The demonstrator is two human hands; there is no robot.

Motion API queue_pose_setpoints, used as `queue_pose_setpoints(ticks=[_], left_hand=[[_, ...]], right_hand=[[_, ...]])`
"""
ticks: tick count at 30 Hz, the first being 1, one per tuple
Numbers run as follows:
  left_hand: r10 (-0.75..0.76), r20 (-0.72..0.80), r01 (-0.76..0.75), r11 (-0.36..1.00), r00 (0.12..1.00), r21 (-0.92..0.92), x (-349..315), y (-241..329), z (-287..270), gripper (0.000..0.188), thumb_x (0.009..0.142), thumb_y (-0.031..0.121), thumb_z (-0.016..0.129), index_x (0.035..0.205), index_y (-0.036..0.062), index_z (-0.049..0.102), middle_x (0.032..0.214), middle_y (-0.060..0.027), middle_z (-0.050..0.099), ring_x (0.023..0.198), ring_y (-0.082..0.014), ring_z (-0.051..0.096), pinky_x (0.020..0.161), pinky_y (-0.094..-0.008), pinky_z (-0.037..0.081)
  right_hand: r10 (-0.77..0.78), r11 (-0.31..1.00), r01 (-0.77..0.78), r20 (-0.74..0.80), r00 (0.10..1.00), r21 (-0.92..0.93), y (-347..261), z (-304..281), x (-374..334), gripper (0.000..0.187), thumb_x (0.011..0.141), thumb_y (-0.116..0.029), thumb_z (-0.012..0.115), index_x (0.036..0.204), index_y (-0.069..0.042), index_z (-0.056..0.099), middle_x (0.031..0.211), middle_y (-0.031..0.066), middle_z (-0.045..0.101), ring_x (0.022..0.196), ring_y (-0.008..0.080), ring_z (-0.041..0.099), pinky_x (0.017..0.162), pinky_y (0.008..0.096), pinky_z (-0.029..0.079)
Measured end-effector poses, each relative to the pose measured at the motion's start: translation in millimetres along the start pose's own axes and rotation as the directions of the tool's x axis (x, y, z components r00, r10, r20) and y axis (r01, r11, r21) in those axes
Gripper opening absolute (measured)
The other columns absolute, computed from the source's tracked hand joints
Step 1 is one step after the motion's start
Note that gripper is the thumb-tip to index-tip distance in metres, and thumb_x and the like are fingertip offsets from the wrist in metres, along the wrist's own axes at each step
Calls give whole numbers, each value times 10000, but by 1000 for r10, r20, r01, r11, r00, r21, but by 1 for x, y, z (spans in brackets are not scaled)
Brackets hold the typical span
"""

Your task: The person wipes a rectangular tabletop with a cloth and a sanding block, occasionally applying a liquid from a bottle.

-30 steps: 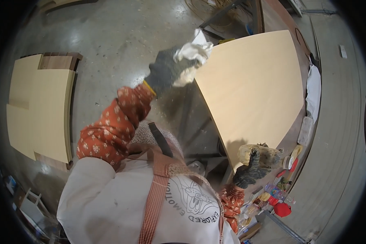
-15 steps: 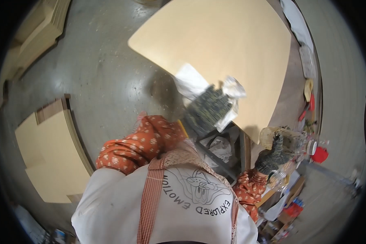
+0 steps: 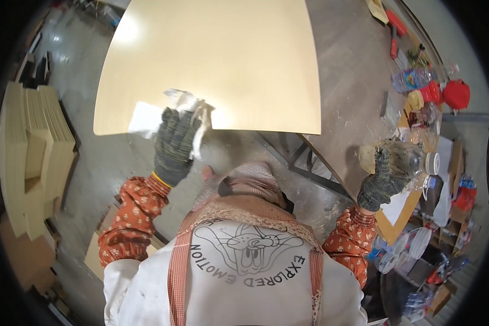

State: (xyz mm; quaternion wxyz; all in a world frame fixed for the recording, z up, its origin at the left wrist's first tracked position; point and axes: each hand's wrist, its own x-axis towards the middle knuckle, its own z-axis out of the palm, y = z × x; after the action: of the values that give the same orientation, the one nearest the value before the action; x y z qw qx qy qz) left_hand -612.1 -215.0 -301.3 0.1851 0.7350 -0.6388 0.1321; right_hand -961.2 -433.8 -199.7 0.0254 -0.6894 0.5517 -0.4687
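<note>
My left hand [image 3: 175,142], in a dark grey-green work glove with a yellow cuff, holds a crumpled white rag [image 3: 144,119]. The rag's ends stick out on both sides of the glove, and the fingers press it onto the near edge of a pale wood-coloured panel [image 3: 217,65]. At the right, my right hand [image 3: 380,185], gloved in the same knit, grips a clear plastic bottle [image 3: 410,163]. The bottle lies tilted sideways, its white cap to the right and its base smeared brownish. Part of the bottle is hidden behind the fingers.
Beside the panel stretches a brown tabletop [image 3: 348,70] on a dark metal frame [image 3: 309,174]. Bottles, a red container [image 3: 456,94] and other clutter line its right edge. Stacked pale boards [image 3: 49,146] stand at the left. White reels [image 3: 418,243] lie at lower right.
My view has turned, so the panel now sits squarer ahead and further left. My left hand has moved left along the panel's near edge with the rag. My right hand keeps the bottle.
</note>
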Motion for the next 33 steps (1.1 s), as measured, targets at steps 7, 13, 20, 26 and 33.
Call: queue_pose_setpoints(ticks=[7,13,20,26,33], left_hand=[[224,-101,-226,974,969,-8,92,142,64,563,817,-29,477,1362,89,401,1498,-108,251,1405,-302,162,1154,-443,127],[413,102,-407,910,905,-74,121,141,27,485,853,150,508,1331,114,432,1421,-133,372,1367,-316,255,1142,-471,194],[368,213,-364,929,905,-59,92,77,2,502,831,149,616,1312,143,471,1450,-102,342,1363,-324,268,1123,-466,248],[422,-36,-420,906,906,57,124,148,54,586,792,69,588,1352,120,422,1470,-122,302,1388,-324,206,1134,-449,218],[448,177,-410,887,876,-213,155,175,23,547,812,286,529,1345,182,456,1403,-73,415,1340,-296,325,1118,-425,231]], right_hand=[[-375,813,395,134,917,-427,46,-7,6,674,723,-119,780,1280,26,429,1265,155,495,1144,274,496,987,373,404],[-228,954,229,29,973,-192,51,-2,12,626,723,-135,783,1247,30,482,1253,161,514,1126,272,516,955,348,424],[106,980,-116,70,992,162,61,-13,23,558,735,-144,783,1192,36,519,1185,155,572,1046,274,568,881,360,474],[105,880,-160,144,984,448,52,-6,25,501,745,-107,762,1164,39,529,1163,156,580,1008,250,584,875,362,474],[7,864,-197,380,925,464,108,23,33,407,923,-134,494,1306,-17,420,1286,102,494,1153,226,482,929,328,454]])
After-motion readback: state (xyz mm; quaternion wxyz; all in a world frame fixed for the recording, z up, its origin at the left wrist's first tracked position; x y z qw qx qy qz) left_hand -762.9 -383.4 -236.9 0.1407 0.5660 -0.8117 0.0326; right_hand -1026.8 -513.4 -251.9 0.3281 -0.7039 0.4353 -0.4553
